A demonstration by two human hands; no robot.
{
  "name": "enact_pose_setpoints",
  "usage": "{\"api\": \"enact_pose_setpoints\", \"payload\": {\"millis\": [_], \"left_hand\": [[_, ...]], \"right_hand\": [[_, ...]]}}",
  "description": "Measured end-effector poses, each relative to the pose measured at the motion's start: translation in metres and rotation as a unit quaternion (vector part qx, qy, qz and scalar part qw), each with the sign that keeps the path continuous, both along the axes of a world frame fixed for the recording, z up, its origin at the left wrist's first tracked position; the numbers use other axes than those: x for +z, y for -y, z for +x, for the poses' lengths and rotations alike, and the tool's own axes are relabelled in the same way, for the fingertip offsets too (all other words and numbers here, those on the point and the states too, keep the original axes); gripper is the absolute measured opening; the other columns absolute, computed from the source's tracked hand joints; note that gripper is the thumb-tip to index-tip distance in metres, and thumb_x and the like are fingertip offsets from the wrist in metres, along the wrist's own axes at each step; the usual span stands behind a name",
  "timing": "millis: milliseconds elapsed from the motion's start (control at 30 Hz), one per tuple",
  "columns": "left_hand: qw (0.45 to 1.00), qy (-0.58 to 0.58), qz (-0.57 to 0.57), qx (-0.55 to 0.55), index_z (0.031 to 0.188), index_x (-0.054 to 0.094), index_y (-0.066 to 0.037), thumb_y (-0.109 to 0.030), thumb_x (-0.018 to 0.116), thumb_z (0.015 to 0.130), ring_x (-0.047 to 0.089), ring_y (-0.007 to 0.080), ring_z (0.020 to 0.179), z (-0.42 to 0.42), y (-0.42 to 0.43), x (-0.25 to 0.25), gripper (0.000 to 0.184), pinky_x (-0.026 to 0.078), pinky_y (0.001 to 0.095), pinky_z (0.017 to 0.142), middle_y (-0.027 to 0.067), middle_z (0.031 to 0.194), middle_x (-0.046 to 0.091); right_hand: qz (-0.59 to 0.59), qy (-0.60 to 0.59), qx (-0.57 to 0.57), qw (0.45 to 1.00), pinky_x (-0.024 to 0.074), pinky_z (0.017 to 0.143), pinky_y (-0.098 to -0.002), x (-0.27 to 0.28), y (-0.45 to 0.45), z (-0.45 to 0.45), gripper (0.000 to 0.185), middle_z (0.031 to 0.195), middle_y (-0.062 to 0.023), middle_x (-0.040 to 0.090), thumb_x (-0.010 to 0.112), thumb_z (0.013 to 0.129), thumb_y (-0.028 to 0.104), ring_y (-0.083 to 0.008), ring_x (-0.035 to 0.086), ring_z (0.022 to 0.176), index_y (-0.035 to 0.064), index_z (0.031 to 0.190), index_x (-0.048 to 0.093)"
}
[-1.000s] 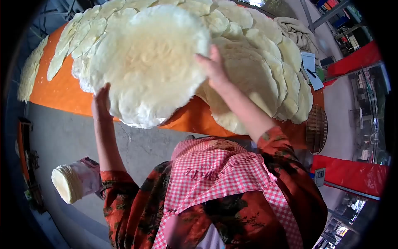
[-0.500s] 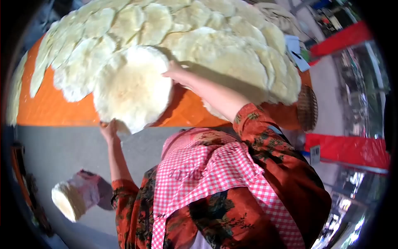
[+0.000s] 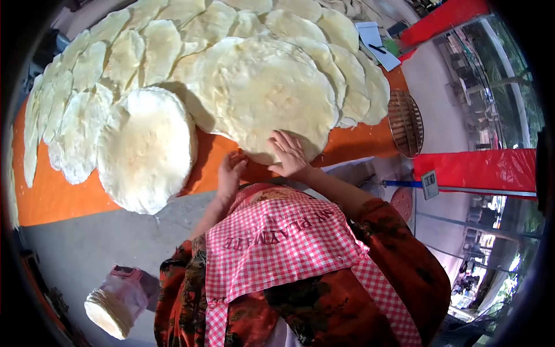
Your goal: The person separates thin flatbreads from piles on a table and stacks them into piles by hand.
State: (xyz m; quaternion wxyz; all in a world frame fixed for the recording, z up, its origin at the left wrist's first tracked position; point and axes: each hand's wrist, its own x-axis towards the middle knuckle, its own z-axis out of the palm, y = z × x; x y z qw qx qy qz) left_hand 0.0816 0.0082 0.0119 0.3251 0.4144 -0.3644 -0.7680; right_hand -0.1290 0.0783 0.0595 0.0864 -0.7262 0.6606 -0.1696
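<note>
A large round flatbread (image 3: 277, 92) is lying flat on top of an overlapping pile, at the middle of the near side of the orange table cover (image 3: 69, 199). The right hand (image 3: 289, 155) is resting on its near rim, palm down with fingers spreading. The left hand (image 3: 231, 170) is hovering just beside that rim, fingers loosely curling; whether it is pinching the edge, I cannot tell. The hands are staying apart from each other, though near.

Good handling here probably means using flat, light fingers and sharing the load widely, since a tight pinch could be tearing so thin a rim.

To the left, a thick round stack (image 3: 144, 150) is jutting slightly past the table edge. Smaller rounds (image 3: 163, 51) are overlapping behind, and a woven tray (image 3: 406, 122) is sitting at the right end.
</note>
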Motion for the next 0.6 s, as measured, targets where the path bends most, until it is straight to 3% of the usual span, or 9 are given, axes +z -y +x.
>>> {"api": "enact_pose_setpoints", "payload": {"millis": [133,167,300,400,500,600], "left_hand": [[0.987,-0.034,0.158,-0.016,0.12,0.046,0.002,-0.003,0.054,0.087,0.059,0.0218,0.096,-0.014,0.014,0.017,0.035,0.05,0.0317,0.083,0.0127,0.104,0.061],[0.981,-0.047,0.184,-0.033,0.118,0.048,0.0,-0.002,0.053,0.086,0.06,0.0254,0.097,-0.014,0.015,0.013,0.033,0.051,0.0383,0.086,0.013,0.102,0.06],[0.953,-0.186,0.236,-0.033,0.11,0.052,-0.006,-0.007,0.05,0.091,0.06,0.0265,0.1,-0.024,0.003,0.015,0.019,0.048,0.0431,0.091,0.0117,0.101,0.061],[0.958,-0.176,0.225,0.003,0.109,0.053,-0.009,-0.01,0.051,0.093,0.06,0.0242,0.101,-0.038,0.001,0.032,0.016,0.048,0.0416,0.092,0.0082,0.102,0.062],[0.954,-0.244,0.175,0.0,0.106,0.055,-0.01,-0.012,0.053,0.094,0.062,0.0202,0.095,-0.042,0.001,0.018,0.012,0.052,0.0386,0.084,0.0046,0.103,0.063],[0.971,-0.17,0.167,0.019,0.105,0.055,-0.01,-0.012,0.056,0.093,0.062,0.0168,0.09,-0.054,0.0,0.022,0.012,0.054,0.0339,0.078,0.0033,0.099,0.064]], "right_hand": [[-0.044,-0.059,0.04,0.996,0.0348,0.102,-0.045,-0.022,0.003,-0.02,0.062,0.139,-0.0167,0.038,0.07,0.073,0.023,-0.0331,0.037,0.129,0.0012,0.126,0.046],[-0.051,-0.072,0.044,0.995,0.0345,0.102,-0.0446,-0.033,0.002,-0.029,0.06,0.139,-0.0172,0.038,0.069,0.075,0.022,-0.0332,0.036,0.13,0.0009,0.127,0.046],[-0.023,0.07,0.033,0.997,0.0346,0.103,-0.0429,-0.012,-0.001,-0.033,0.051,0.135,-0.0183,0.041,0.064,0.084,0.026,-0.0345,0.039,0.128,-0.0013,0.124,0.048],[-0.038,0.068,0.006,0.997,0.0349,0.103,-0.043,0.002,0.001,-0.022,0.051,0.134,-0.019,0.043,0.066,0.084,0.027,-0.0348,0.041,0.126,-0.001,0.123,0.049],[-0.041,0.18,0.011,0.983,0.0397,0.099,-0.0412,-0.001,0.014,-0.01,0.053,0.132,-0.0204,0.047,0.069,0.081,0.025,-0.0354,0.047,0.121,-0.0015,0.123,0.051],[-0.013,0.262,-0.038,0.964,0.044,0.094,-0.041,-0.007,0.022,-0.006,0.052,0.126,-0.0206,0.053,0.07,0.08,0.025,-0.036,0.054,0.113,-0.0014,0.122,0.053]]}}
